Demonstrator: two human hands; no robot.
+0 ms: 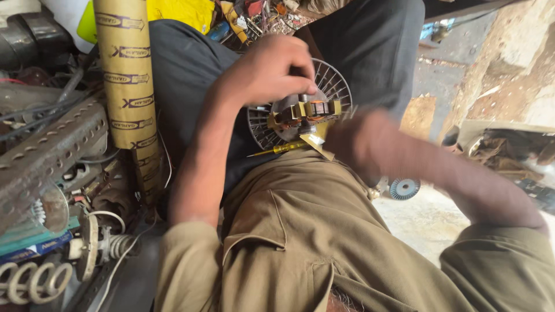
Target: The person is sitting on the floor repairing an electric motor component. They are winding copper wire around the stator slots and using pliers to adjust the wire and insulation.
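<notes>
My left hand (263, 72) grips the top of a small electric motor (303, 112) with copper windings and a yellowish frame. The motor is mounted on a round wire fan guard (332, 84), and the whole thing rests on my lap. My right hand (355, 141) is blurred with motion just right of the motor, its fingers closed at the handle end of a thin yellow-handled screwdriver (283, 149). The screwdriver's tip points left under the motor. A yellow card-like piece (319, 145) sits between the motor and my right hand.
A tall brown cardboard tube (124, 75) stands at the left beside a perforated metal angle bar (52, 150). Springs and coils (34, 280) lie at the lower left. A small round ribbed disc (403, 188) lies on the ground at the right. Scrap parts (260, 17) are piled at the top.
</notes>
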